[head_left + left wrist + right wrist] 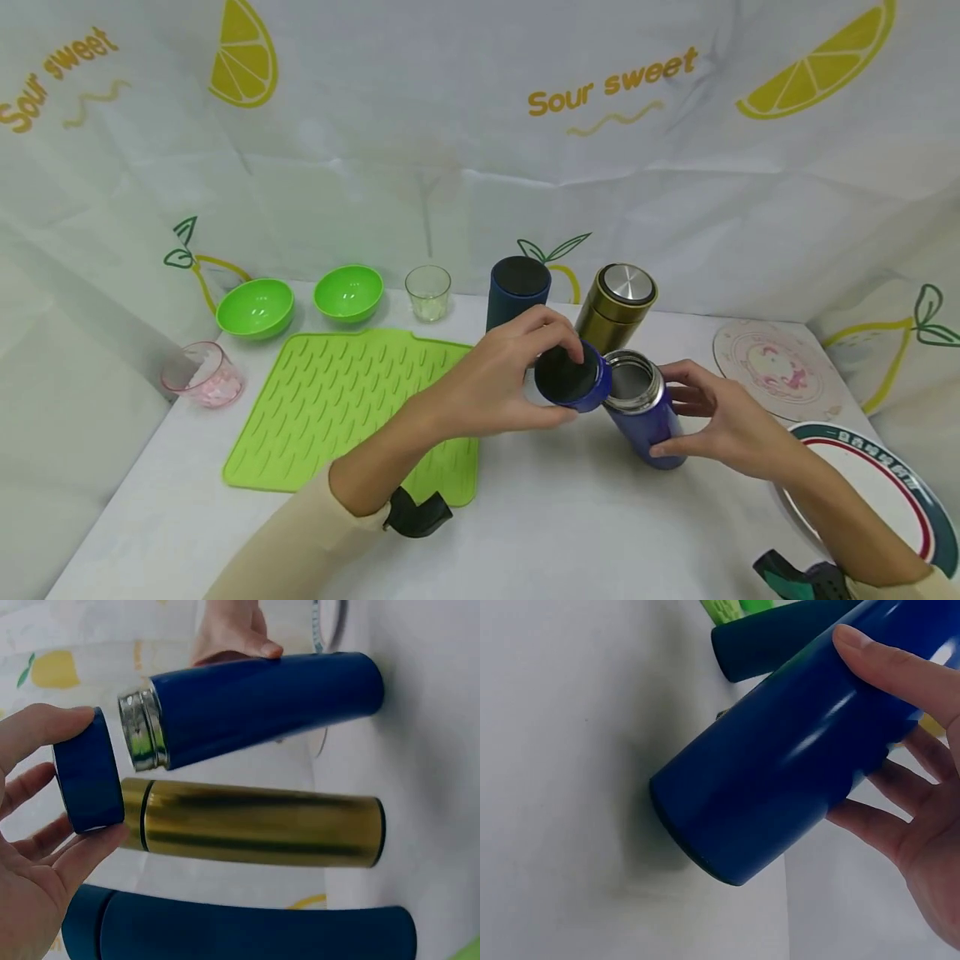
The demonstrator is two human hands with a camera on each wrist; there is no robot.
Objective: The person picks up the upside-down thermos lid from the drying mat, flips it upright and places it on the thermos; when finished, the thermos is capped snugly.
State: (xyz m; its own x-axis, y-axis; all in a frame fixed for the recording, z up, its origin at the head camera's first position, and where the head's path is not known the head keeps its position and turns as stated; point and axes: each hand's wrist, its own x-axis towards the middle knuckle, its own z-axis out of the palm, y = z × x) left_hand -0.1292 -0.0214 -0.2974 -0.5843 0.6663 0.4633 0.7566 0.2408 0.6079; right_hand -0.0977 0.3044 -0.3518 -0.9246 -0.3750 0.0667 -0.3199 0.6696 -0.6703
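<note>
My left hand grips a blue lid with a black top between thumb and fingers. Just right of it, my right hand holds the blue thermos flask around its body. The flask's steel threaded mouth is uncovered, and a narrow gap separates it from the lid in the left wrist view. Slightly tilted, the flask has its base close over the table. Behind the lid stand a gold thermos and a dark teal thermos, both capped.
A green drying mat lies left of the hands. Behind it are two green bowls and a clear glass; a pink glass sits at far left. A round pink mat and a white plate lie at right.
</note>
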